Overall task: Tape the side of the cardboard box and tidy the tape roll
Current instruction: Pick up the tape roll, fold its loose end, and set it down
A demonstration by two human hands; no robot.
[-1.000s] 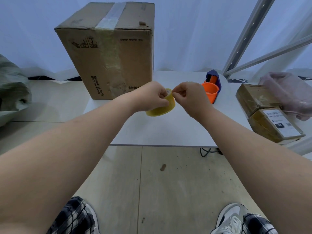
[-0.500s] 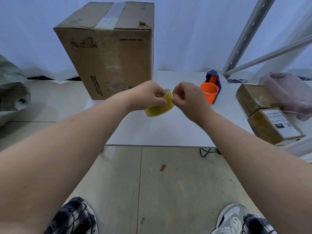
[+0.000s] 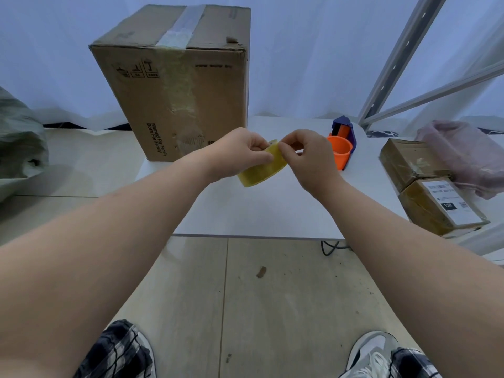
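Note:
A tall brown cardboard box [image 3: 180,85] stands upright at the back left of the white table [image 3: 261,211], with clear tape along its top seam and down its front face. In front of it I hold a yellowish roll of tape [image 3: 263,169] above the table. My left hand [image 3: 237,154] grips the roll from the left. My right hand [image 3: 308,154] pinches at the roll's upper edge with thumb and forefinger. The tape's free end is too small to make out.
An orange and blue tape dispenser [image 3: 342,144] stands on the table just right of my right hand. Two small taped parcels [image 3: 428,186] and a pink bag [image 3: 463,151] lie at the right. A grey bag [image 3: 19,143] sits on the floor at the left.
Both hands have risen slightly with the roll and tilted it. The right fingers have shifted along the roll's upper edge.

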